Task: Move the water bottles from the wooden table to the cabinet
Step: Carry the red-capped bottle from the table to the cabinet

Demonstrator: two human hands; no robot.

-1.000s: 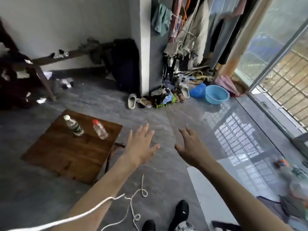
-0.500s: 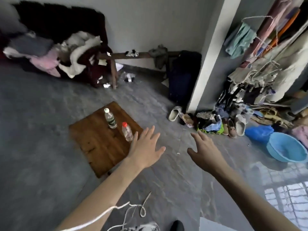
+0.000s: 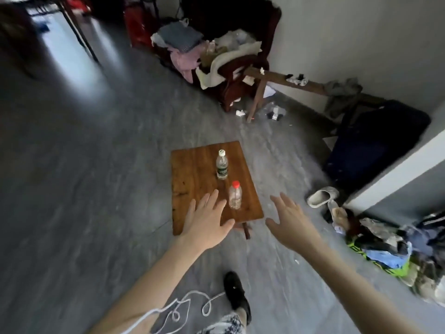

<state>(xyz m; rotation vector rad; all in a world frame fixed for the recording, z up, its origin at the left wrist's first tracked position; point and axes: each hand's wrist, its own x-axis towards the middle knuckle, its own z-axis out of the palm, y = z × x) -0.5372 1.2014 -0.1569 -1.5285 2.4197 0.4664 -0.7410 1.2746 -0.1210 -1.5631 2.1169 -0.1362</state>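
Reaching with both hands spread and empty, left hand (image 3: 208,222) should clasp the red-capped bottle (image 3: 235,195) mid-body, right hand (image 3: 290,219) the white-capped bottle (image 3: 221,164) behind it.

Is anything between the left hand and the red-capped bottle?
Nothing visible. The left hand is open just left of the red-capped bottle on the wooden table, with only bare tabletop between them.

Dim room, motion-blurred edges, floor (image 3: 72,68) glare upper left
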